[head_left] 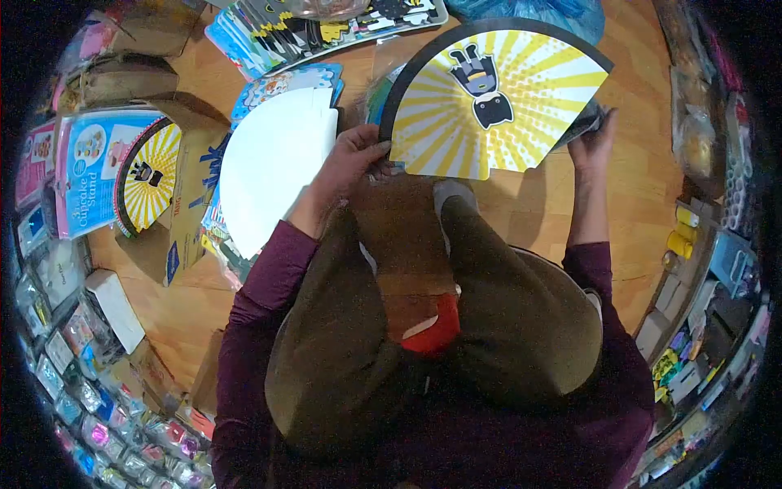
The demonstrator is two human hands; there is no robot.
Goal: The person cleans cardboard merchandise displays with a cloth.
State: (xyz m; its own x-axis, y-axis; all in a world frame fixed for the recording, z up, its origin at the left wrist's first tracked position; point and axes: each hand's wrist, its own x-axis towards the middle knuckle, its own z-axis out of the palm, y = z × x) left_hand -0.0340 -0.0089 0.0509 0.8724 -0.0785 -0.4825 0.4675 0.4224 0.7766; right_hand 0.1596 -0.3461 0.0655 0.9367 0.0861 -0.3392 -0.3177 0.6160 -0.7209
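Note:
A fan-shaped cardboard piece [533,90] with yellow and white rays, a black border and a cartoon cat figure in a bat-like costume lies before me, the figure upside down to my view. My left hand [364,153] is closed on its left corner, thumb near the edge. Past its right edge, my right hand [593,143] is closed on a dark, shiny, plastic-looking thing [582,124], mostly hidden under the card. Left of my left hand lies a stack of white fan-shaped pieces [273,167], partly over blue printed cards [305,80].
A tray [358,50] of printed cutouts stands at the back, beside a blue plastic bag [533,10]. At left, a cardboard box [191,208] stands near a cupcake stand package [88,175] and another rayed fan piece [149,175]. Packaged goods line both sides.

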